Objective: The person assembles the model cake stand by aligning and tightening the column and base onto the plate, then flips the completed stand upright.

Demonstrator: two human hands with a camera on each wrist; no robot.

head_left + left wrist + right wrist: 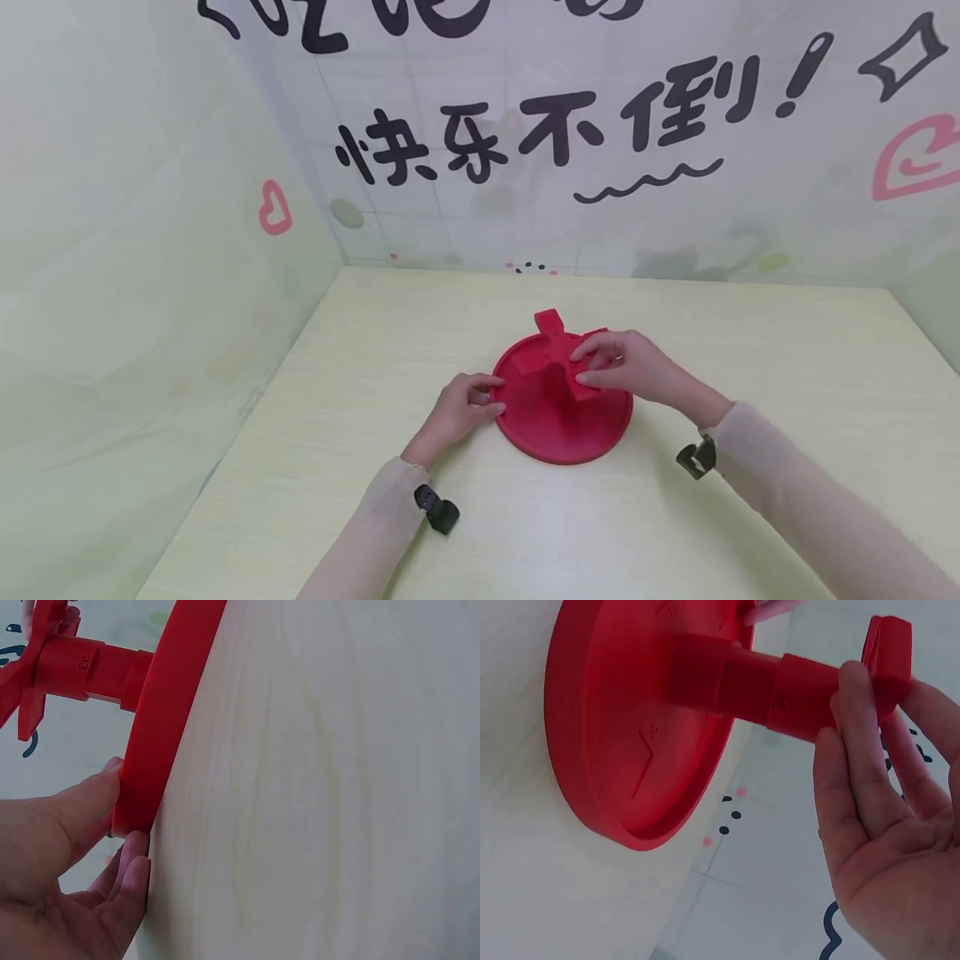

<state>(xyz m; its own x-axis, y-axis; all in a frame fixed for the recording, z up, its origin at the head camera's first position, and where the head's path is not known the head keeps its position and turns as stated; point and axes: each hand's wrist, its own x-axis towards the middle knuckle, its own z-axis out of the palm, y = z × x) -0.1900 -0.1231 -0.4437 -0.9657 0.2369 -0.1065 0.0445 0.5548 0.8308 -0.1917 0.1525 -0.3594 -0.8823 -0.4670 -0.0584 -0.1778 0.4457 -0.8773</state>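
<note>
A round red disc with a raised rim lies on the table. From its middle rises a stepped red post, marked with small numbers. At the top of the post sits a red piece with several arms that spread outward. My left hand pinches the disc's left edge, with the thumb and fingertips at the rim in the left wrist view. Over at the right, my right hand grips the armed piece by its right side, its fingers against one arm and the post's upper end. The hand hides part of that piece.
The pale wooden table runs back to a printed fabric wall with dark lettering. Another fabric wall borders the left side. Dark wrist cameras sit on both sleeves.
</note>
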